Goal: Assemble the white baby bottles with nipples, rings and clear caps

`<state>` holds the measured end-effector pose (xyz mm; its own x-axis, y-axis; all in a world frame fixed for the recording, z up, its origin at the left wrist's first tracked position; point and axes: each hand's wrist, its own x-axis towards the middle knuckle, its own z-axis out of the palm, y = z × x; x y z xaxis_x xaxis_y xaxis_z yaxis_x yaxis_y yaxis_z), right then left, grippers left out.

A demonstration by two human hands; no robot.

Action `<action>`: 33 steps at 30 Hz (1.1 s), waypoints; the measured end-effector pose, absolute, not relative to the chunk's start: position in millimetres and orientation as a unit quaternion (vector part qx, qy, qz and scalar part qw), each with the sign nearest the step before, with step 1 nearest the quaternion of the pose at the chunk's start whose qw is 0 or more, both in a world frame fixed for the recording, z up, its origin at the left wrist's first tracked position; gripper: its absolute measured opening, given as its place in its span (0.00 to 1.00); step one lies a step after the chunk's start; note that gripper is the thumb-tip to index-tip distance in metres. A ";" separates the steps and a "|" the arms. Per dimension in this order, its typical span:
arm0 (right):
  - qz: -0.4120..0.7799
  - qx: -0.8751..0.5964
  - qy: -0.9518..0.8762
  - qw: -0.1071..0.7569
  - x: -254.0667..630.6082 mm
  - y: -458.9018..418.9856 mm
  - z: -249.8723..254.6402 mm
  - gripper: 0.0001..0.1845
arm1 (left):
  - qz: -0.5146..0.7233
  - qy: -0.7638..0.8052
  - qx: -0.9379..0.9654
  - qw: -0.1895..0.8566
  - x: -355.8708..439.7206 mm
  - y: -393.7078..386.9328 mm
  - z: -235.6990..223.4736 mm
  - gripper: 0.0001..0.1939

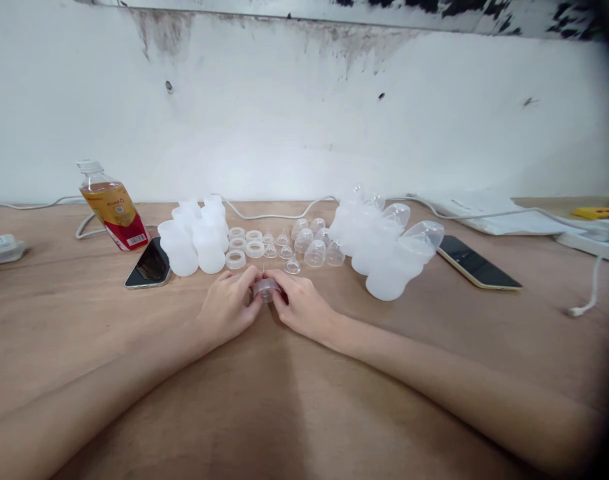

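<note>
Between my left hand (234, 297) and my right hand (300, 301) is a translucent bottle collar ring (267, 287), low over the table. Both hands grip it from the sides, fingers bent round it. Something clear sits within the ring, probably a nipple, partly hidden by my fingers. Just beyond my hands are several loose collar rings (235, 259), clear nipples (292, 266) and clear dome caps (315, 253). White baby bottles without tops (209, 243) stand to the left. On the right stand several bottles with clear caps fitted (389, 267).
A tilted-looking drink bottle (115, 210) and a phone (151, 263) are at the left. Another phone (477, 262) lies right of the capped bottles. A white cable (274, 217) runs along the wall. White plastic packaging (499, 217) lies at the back right.
</note>
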<state>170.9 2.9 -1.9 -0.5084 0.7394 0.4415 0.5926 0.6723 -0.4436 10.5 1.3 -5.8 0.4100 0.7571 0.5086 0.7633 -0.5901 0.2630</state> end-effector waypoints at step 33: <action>0.044 -0.360 -0.891 0.274 175.3 -1.3 0.4 0.07 | -0.306 -0.433 -0.847 -0.038 5.3 -5.5 0.5 0.06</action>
<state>175.3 -1.3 0.4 -0.5905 0.6655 0.4566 0.6172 0.7369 -0.2758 5.3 -5.5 0.5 0.4377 0.7574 0.4845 0.7108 -0.6215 0.3294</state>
